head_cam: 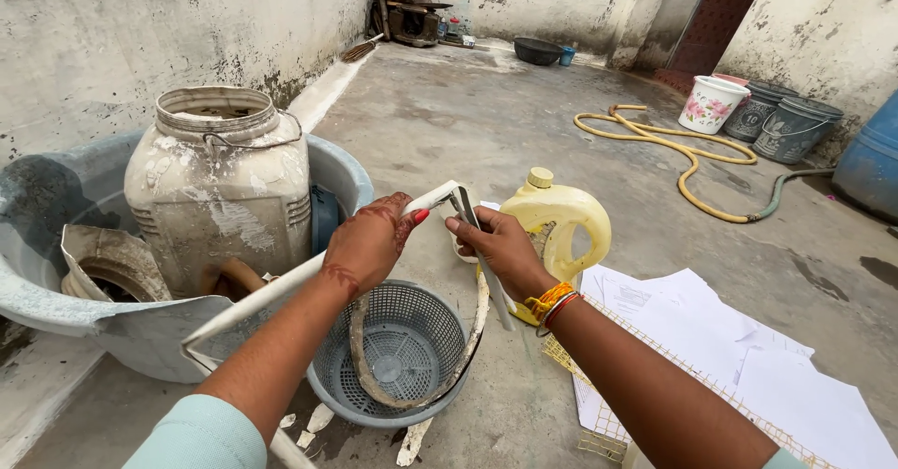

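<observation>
Both hands, left hand (369,245) and right hand (500,245), are closed on a white bent frame (281,287) above the grey basket (398,352) on the floor; it looks stiff, light, best gripped near the corner.

We count two hands, left (369,245) and right (500,245), three buckets (713,102) at upper right, one yellow jug (561,216), one grey mesh basket (398,352), one big tub (56,273), one white drum (220,184) and one hose (687,165).
</observation>
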